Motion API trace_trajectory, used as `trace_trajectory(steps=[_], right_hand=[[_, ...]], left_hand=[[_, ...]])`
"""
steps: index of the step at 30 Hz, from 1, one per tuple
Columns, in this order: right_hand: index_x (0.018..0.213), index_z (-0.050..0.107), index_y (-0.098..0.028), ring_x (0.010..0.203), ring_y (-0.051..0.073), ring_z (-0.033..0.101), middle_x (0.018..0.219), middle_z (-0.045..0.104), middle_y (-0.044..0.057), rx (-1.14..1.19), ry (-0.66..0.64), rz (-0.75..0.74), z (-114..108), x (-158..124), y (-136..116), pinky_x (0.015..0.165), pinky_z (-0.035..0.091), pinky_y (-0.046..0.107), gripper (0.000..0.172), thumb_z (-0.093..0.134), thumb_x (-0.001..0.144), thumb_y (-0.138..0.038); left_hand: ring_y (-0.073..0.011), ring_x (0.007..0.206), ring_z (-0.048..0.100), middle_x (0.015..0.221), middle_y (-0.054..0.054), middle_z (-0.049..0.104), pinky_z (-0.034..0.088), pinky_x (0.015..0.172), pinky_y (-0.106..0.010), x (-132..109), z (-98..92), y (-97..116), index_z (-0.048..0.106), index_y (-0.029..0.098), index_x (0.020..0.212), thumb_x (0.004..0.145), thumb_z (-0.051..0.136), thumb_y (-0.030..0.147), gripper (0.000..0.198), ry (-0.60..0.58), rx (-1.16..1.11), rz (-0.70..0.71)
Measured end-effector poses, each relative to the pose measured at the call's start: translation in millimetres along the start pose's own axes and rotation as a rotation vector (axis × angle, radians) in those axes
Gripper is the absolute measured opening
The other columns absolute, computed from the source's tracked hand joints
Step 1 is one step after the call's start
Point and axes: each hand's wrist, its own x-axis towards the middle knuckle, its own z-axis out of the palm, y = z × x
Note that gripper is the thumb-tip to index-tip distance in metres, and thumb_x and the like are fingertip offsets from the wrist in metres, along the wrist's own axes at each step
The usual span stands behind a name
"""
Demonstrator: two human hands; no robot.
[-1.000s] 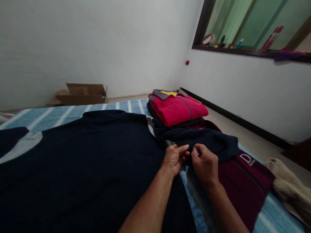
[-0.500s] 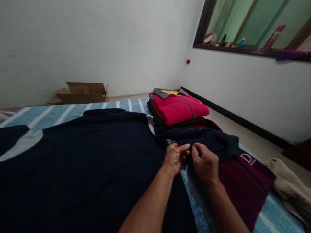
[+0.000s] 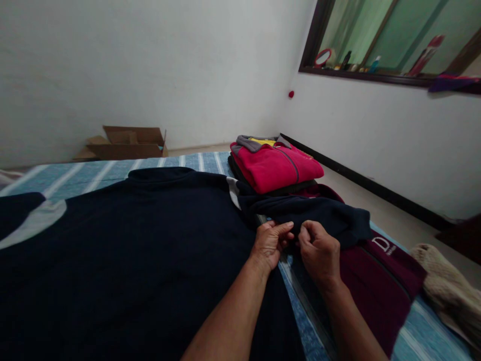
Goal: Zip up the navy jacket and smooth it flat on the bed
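Observation:
A navy jacket (image 3: 150,250) with pale grey shoulder patches lies spread out, and its sleeve (image 3: 330,215) stretches to the right across a folded maroon garment (image 3: 372,301). At the lower side of this sleeve my left hand (image 3: 270,243) is closed on dark cloth, its thumb pointing right. Close beside it, a small gap apart, my right hand (image 3: 319,248) pinches the same dark cloth between thumb and curled fingers. The exact bit of cloth in the fingers is mostly hidden. A grey strip (image 3: 310,306) like a zip edge runs below the hands.
A blue striped bed sheet (image 3: 210,161) lies under the clothes. Behind the sleeve stands a folded stack with a pink jacket (image 3: 270,168) on top. A beige knitted cloth (image 3: 443,281) is at the right. An open cardboard box (image 3: 128,150) stands beyond the bed, by the wall.
My right hand has shifted very slightly to the right, widening the gap between the hands a little. The left hand and the garments look nearly unchanged.

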Motion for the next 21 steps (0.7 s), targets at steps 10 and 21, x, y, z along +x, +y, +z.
trace_trajectory(steps=[10,21], right_hand=[[0.075,0.062,-0.018,0.052,0.011,0.055,0.063,0.062,0.001,-0.011,-0.018,-0.080,0.8,-2.8,-1.3,0.054,0.037,0.021,0.024,0.041,0.085,-0.026],[0.070,0.060,-0.018,0.050,0.013,0.054,0.060,0.060,0.002,-0.153,-0.034,-0.108,5.0,-0.9,-0.7,0.051,0.033,0.023,0.024,0.039,0.083,-0.022]], left_hand=[[-0.0063,0.040,0.053,0.050,0.005,0.054,0.039,0.039,-0.015,0.9,0.1,0.1,0.045,0.016,0.063,0.059,0.074,0.006,0.031,-0.018,0.005,-0.004],[-0.0067,0.040,0.053,0.049,0.004,0.055,0.040,0.040,-0.015,-0.3,-0.5,-1.4,0.046,0.016,0.063,0.060,0.074,0.008,0.029,-0.038,0.030,0.029]])
